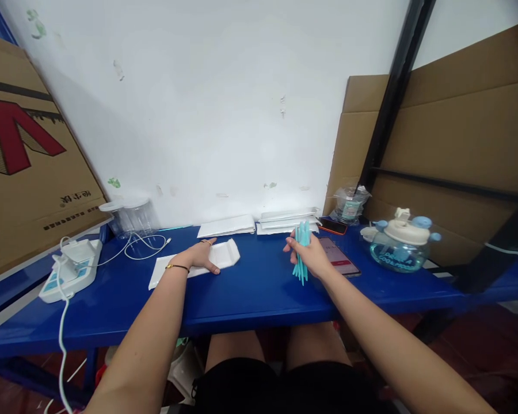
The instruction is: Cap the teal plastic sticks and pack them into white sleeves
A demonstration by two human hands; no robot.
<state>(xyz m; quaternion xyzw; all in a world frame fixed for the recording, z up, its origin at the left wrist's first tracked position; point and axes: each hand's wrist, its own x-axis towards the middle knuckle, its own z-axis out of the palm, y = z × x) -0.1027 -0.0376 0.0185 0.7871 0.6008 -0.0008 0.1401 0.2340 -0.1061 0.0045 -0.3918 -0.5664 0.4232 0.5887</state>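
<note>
My right hand [311, 256] is closed round a bundle of several thin turquoise sticks [301, 253], held upright just above the blue table [250, 293]. My left hand [201, 257] lies flat with fingers spread on a white folded paper sleeve [218, 257] at the table's middle left. A black band and a ring show on that hand. More white sleeves lie stacked at the back, one stack [227, 226] behind my left hand and another [287, 220] behind my right.
A phone [341, 259] with a lit screen lies right of my right hand, a second phone [332, 226] behind it. A round water bottle [399, 241], a plastic cup [349, 204], clear jars [132, 217], a white device with cable [71, 267] and cardboard boxes stand around.
</note>
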